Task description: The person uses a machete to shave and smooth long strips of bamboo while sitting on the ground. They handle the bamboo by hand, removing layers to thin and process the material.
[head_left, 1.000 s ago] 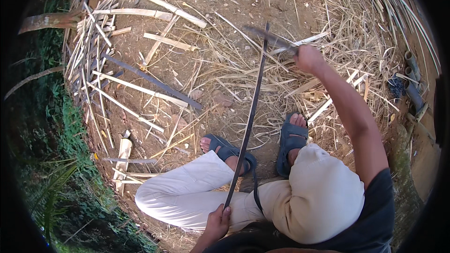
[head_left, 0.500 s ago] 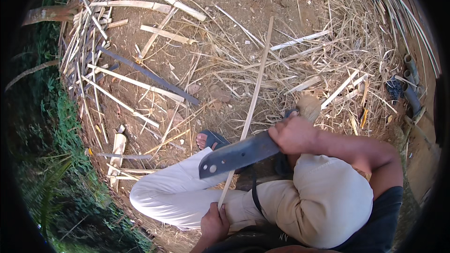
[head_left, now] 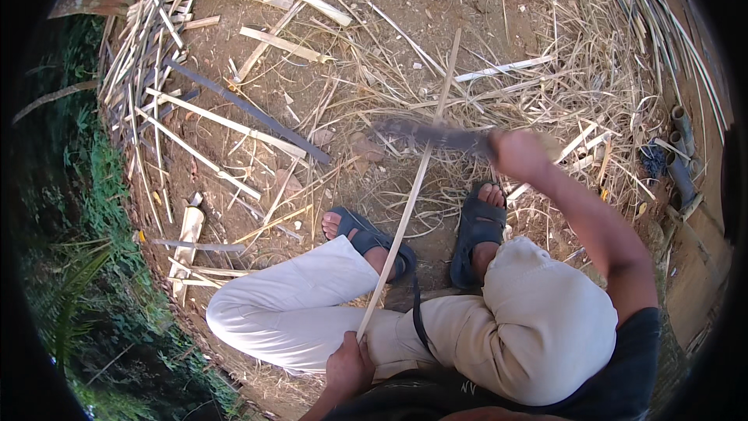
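Observation:
My left hand (head_left: 350,364) is closed round the near end of a long, thin bamboo strip (head_left: 405,220), down by my lap. The strip slants away from me, its far end over the littered ground. Out in front on the right, my right hand (head_left: 520,157) grips the handle of a broad, dark machete (head_left: 436,137). The blade points left and crosses the strip on its far half; motion smears it, and whether it touches the strip I cannot tell. Most of the handle is hidden by my fist.
Curly bamboo shavings (head_left: 576,93) cover the ground ahead and right. Split bamboo pieces (head_left: 226,131) and a dark flat strip (head_left: 249,109) lie on the left. My sandalled feet (head_left: 477,238) rest below the strip. Green plants (head_left: 117,265) edge the left; bamboo tubes (head_left: 682,175) lie far right.
My right hand has carried the machete away from my lap, out along the strip toward its far end. My left hand keeps its hold and has barely shifted. Both feet now show.

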Available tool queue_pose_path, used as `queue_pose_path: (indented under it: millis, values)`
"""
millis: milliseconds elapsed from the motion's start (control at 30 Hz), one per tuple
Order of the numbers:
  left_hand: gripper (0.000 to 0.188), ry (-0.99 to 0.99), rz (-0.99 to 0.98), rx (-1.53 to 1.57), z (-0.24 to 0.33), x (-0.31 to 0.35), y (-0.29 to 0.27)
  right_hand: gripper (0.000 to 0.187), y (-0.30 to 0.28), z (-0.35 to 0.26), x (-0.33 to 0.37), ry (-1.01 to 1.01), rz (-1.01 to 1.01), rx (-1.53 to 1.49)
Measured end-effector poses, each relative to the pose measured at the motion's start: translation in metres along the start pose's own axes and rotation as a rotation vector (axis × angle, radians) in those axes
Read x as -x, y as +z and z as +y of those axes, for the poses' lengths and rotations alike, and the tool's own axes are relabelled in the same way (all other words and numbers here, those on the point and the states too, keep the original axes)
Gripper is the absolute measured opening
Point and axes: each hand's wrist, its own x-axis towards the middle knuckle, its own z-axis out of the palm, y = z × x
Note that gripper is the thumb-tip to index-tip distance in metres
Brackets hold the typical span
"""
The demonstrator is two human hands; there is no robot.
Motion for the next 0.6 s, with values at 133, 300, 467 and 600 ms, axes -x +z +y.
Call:
queue_pose_path:
  millis: [133,300,467,600]
  values:
    - [0.021,0.053,-0.015,0.096,0.002,-0.004,-0.007,0.026,-0.033,0.042,-0.031,0.326,-0.05,-0.082]
    - [0.021,0.029,-0.046,0.109,-0.001,-0.003,-0.009,0.023,-0.003,-0.055,0.042,-0.261,-0.054,-0.062]
    - [0.021,0.104,-0.037,0.214,-0.016,-0.011,-0.01,0.025,0.021,-0.048,0.046,-0.502,0.09,-0.041]
    - [0.022,0.078,-0.046,0.221,-0.009,-0.012,-0.013,0.028,0.016,0.002,0.014,-0.028,0.083,-0.032]
